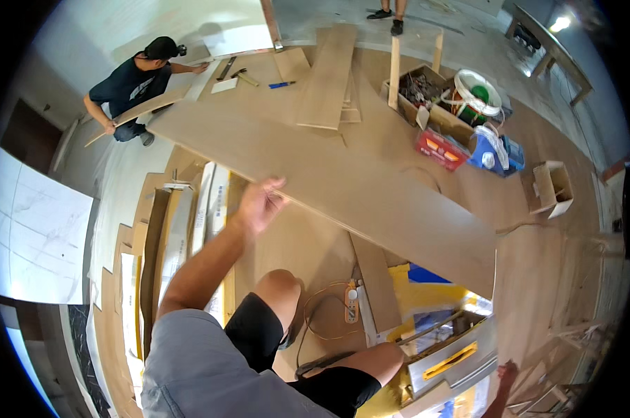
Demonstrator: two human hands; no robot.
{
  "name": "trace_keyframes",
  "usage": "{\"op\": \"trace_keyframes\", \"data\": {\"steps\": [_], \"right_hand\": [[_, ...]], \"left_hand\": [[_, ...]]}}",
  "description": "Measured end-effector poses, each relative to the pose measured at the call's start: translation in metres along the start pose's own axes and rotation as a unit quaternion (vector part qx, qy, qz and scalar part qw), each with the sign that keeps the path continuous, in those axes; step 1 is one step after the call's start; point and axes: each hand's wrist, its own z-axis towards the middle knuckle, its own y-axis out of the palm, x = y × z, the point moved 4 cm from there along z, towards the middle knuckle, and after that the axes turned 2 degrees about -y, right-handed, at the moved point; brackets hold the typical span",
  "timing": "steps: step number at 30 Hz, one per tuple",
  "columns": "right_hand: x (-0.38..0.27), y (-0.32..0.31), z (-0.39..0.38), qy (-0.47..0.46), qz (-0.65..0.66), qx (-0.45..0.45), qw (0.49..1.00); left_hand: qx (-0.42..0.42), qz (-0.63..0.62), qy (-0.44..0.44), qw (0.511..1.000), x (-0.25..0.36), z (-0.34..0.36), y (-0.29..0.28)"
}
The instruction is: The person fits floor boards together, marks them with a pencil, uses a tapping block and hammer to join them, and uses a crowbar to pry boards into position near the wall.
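The left hand (pixel 261 202) grips the near edge of a long wooden plank (pixel 343 181), fingers curled over its top face and thumb apparently below, though the underside is hidden. The plank is lifted off the floor and runs slantwise from the upper left, near a crouching person (pixel 130 87), down to the lower right, where its end hangs over a table saw (pixel 450 359). The right hand (pixel 508 373) shows only at the lower right, beside the saw; it does not touch the plank, and whether it is spread or clenched cannot be told at that blurred rim. Under the plank, a narrower board (pixel 376 282) lies on the floor beside an orange tool (pixel 351 301) with a looped cable. Beyond the plank, more boards (pixel 327 76) are stacked beside an open cardboard box (pixel 419 87).
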Motion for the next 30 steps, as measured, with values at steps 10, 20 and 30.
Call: {"op": "trace_keyframes", "data": {"steps": [10, 20, 30], "right_hand": [[-0.324, 0.233, -0.349, 0.033, -0.088, -0.289, 0.953], [-0.651, 0.497, -0.645, -0.011, 0.066, -0.366, 0.928], [-0.733, 0.61, -0.655, 0.081, 0.089, -0.39, 0.913]], "left_hand": [[0.056, -0.32, -0.057, 0.944, 0.003, -0.137, 0.121], [0.072, -0.385, -0.144, 0.909, 0.143, -0.291, 0.209], [0.081, -0.35, -0.069, 0.931, 0.221, -0.301, 0.206]]}}
